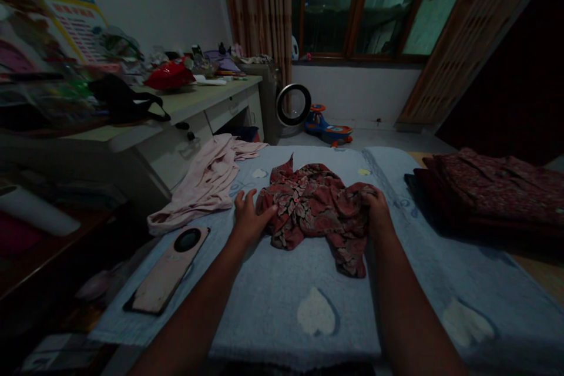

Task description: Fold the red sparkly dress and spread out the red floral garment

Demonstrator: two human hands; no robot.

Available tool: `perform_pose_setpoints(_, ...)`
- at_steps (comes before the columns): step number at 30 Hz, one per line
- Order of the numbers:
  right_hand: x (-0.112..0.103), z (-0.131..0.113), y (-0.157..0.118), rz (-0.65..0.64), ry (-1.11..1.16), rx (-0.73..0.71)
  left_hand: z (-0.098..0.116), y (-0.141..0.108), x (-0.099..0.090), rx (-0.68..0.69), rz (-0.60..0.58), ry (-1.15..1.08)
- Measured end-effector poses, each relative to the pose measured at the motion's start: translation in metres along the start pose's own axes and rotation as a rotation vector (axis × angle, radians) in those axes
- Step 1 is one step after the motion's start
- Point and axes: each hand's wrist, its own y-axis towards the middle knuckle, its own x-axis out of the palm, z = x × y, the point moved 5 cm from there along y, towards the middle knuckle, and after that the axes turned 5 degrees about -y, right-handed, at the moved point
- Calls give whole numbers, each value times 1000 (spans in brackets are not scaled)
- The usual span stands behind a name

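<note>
The dark red patterned garment [317, 205] lies crumpled on a blue cloth [273, 305] with pale heart shapes, and both of the person's hands are at it. The left hand [252, 217] is at the garment's left edge, its fingers spread apart and the thumb touching the fabric. The right hand [379, 208] pinches the garment's right end between thumb and curled fingers. One pointed corner of the garment sticks up at its far side, and a narrower flap reaches from its right part toward the person. Left of the garment and apart from it, a pale pink garment [207, 182] lies in loose folds; nearer the person than the patterned garment, also to its left, a phone [171, 273] lies with its round camera ring upward. Well to the right of the patterned garment is a stack of folded dark clothes [502, 188], a speckled reddish piece on top. Beyond the garment to the left, a drawered worktop [189, 104] carries a red packet [170, 75] and a black strapped item [126, 100]. Straight beyond the garment, a blue and orange ride-on toy [328, 127] stands on the floor [379, 138], below a window [330, 17].
</note>
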Motion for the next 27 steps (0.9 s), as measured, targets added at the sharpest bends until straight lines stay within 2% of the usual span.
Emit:
perform_pose_setpoints(2,5,-1,-4,-32,-132,31,8,-13,7,93,-91,177)
perform_pose_setpoints(4,8,-8,-9,-100,-362,-25,15,-25,15,148,-160,307)
perform_pose_setpoints(5,8,-13,-12,-97,-513,-78,18,-30,19,168,-180,337)
perform_pose_setpoints(7,3,-29,-21,-8,-813,-212,20,-35,23,170,-194,334)
perform_pose_setpoints(9,3,-45,-36,60,-986,-377,19,-33,24,144,-193,250)
perform_pose_setpoints(10,7,-51,-46,22,-1011,-468,18,-30,24,136,-192,180)
perform_pose_setpoints(13,32,-53,-82,-317,-1012,-692,23,-20,19,113,-230,-160)
perform_pose_setpoints(15,44,-46,-100,-449,-1036,-749,29,-14,12,44,-276,-409)
perform_pose_setpoints(18,52,-34,-107,-480,-1037,-722,41,-9,-6,-83,-289,-679)
perform_pose_setpoints(21,49,-34,-101,-493,-897,-643,49,-3,-28,-140,-232,-853)
perform_pose_setpoints(24,42,-49,-100,-543,-710,-573,43,8,-44,-155,-96,-906)
perform_pose_setpoints(27,35,-61,-109,-626,-581,-461,26,17,-52,-168,115,-848)
